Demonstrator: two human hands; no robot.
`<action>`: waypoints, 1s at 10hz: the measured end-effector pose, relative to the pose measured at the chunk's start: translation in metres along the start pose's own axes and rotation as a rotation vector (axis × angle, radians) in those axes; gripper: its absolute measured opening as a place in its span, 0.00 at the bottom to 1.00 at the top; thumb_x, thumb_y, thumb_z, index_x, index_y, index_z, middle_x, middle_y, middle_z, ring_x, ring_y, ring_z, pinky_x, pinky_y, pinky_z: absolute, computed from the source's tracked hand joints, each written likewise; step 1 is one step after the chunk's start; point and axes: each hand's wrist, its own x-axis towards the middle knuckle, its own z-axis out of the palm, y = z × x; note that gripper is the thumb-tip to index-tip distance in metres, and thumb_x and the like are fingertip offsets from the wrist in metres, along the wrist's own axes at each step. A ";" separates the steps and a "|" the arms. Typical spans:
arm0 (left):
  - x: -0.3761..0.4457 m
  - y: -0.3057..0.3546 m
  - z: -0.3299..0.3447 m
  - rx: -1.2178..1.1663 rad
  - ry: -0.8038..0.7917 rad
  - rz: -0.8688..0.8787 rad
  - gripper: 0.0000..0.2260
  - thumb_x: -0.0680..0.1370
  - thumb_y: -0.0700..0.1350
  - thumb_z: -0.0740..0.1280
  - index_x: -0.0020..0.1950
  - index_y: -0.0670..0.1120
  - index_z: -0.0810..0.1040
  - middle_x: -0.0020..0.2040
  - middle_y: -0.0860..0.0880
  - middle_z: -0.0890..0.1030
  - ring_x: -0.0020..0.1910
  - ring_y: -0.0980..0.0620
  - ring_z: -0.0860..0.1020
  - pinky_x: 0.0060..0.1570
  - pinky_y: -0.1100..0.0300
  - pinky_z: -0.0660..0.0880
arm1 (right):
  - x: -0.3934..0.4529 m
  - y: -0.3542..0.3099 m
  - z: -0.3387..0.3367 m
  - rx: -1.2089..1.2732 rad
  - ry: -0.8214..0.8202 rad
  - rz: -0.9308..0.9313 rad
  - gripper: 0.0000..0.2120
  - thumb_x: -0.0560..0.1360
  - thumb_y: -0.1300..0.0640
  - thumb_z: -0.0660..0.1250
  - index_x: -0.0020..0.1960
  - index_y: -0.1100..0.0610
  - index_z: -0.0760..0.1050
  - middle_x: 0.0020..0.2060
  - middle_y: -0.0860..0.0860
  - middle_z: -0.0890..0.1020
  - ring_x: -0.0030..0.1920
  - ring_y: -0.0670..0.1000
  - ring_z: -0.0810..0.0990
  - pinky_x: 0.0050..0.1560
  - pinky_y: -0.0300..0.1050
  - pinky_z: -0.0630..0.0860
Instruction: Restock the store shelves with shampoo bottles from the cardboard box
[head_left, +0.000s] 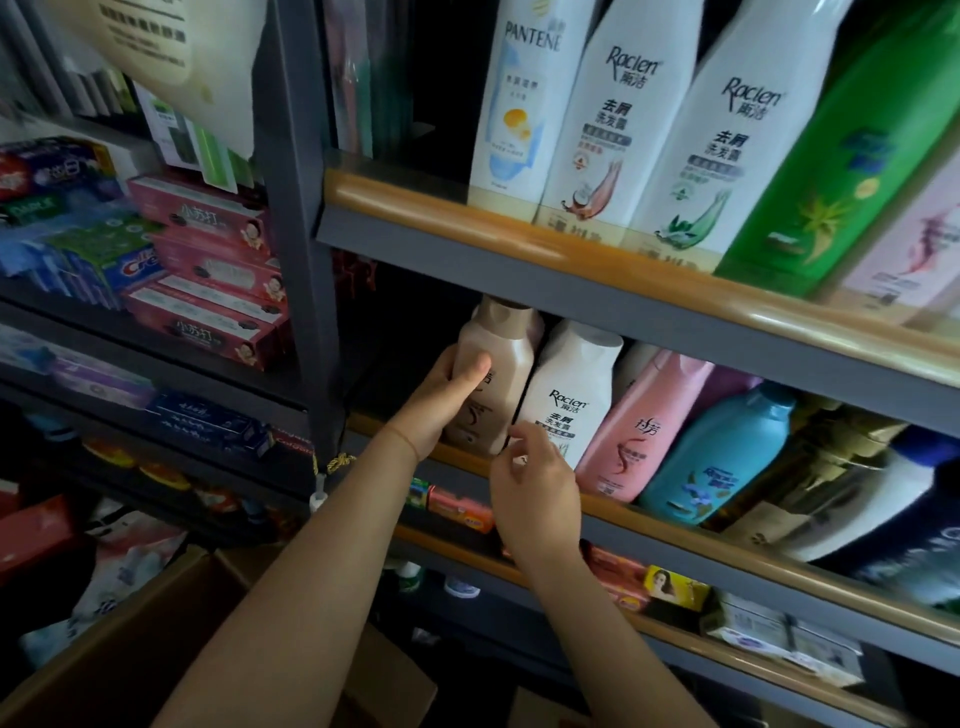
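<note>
My left hand (447, 400) grips a beige-brown shampoo bottle (501, 364) that stands upright at the left end of the middle shelf (727, 525). Its thumb lies across the bottle's front. My right hand (535, 488) is just below and right of it, fingers loosely curled near the bottle's base and the foot of a white Raclen bottle (571, 389); whether it touches either I cannot tell. A pink bottle (641, 426) and a blue bottle (719, 457) lean further right. The cardboard box (171, 639) sits open at the bottom left, under my left forearm.
The upper shelf (519, 228) carries a Pantene bottle (524, 104), two tall white Raclen bottles (618, 119) and a green bottle (841, 150). Toothpaste boxes (208, 275) fill the left rack beyond a dark upright post (296, 208). Soap boxes (670, 587) lie on the lower shelf.
</note>
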 end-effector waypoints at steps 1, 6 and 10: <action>0.000 -0.002 0.006 0.005 0.026 -0.002 0.34 0.64 0.72 0.65 0.68 0.61 0.68 0.62 0.59 0.77 0.60 0.62 0.75 0.55 0.63 0.70 | 0.000 0.005 -0.002 0.039 -0.014 0.001 0.11 0.79 0.60 0.61 0.60 0.53 0.73 0.47 0.49 0.81 0.34 0.48 0.78 0.32 0.42 0.74; -0.017 -0.010 0.026 0.012 0.231 0.113 0.36 0.68 0.51 0.79 0.73 0.52 0.68 0.59 0.54 0.81 0.56 0.60 0.80 0.55 0.63 0.76 | -0.018 0.012 -0.024 0.042 0.015 0.005 0.10 0.79 0.59 0.61 0.60 0.56 0.75 0.48 0.49 0.79 0.39 0.48 0.78 0.38 0.43 0.76; -0.110 0.032 0.102 0.055 0.615 0.187 0.10 0.79 0.43 0.69 0.60 0.48 0.76 0.57 0.53 0.77 0.53 0.56 0.75 0.59 0.56 0.70 | -0.093 0.020 -0.172 0.352 0.173 -0.002 0.07 0.79 0.60 0.64 0.54 0.51 0.77 0.46 0.48 0.82 0.40 0.43 0.79 0.35 0.32 0.74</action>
